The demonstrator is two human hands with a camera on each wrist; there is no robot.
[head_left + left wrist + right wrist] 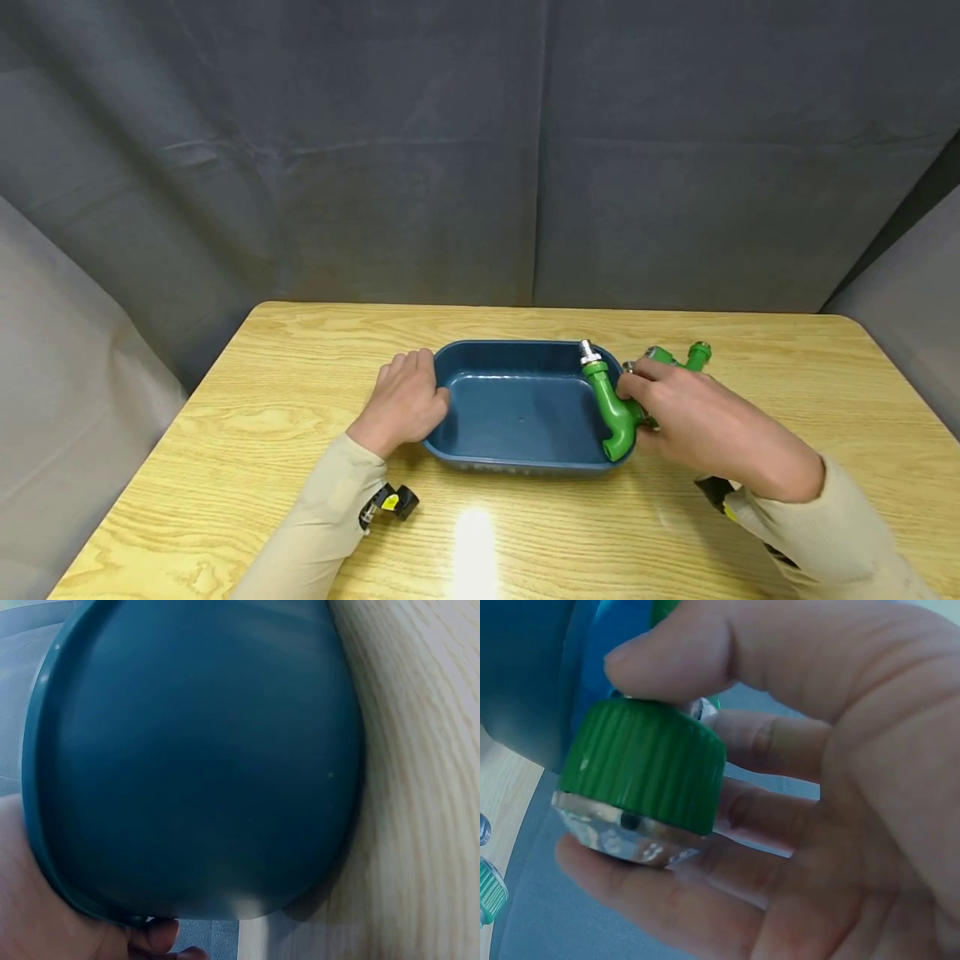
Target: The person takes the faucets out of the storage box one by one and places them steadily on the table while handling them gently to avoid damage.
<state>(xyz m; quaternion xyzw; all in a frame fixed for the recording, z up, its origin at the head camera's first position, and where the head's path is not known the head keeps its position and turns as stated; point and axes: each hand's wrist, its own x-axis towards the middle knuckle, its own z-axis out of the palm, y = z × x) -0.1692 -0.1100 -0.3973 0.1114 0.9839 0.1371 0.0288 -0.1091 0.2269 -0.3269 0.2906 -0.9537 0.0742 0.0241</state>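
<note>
A dark blue oval basin (521, 417) rests on the wooden table. My left hand (408, 396) grips its left rim; in the left wrist view, the hand (52, 900) lies along the rim, with the fingers partly hidden behind the basin (210, 757). At the basin's right end, my right hand (686, 412) holds a green faucet (611, 404) with a silver nozzle, over the inside of the rim. The right wrist view shows the fingers and thumb around its green ribbed collar with a metal end. A second green faucet (699, 357) is behind my right hand, partly hidden.
The wooden table (300, 400) extends on both sides of the basin. A dark grey curtain (390, 167) hangs behind its far edge, with pale cloth (67, 375) at the left.
</note>
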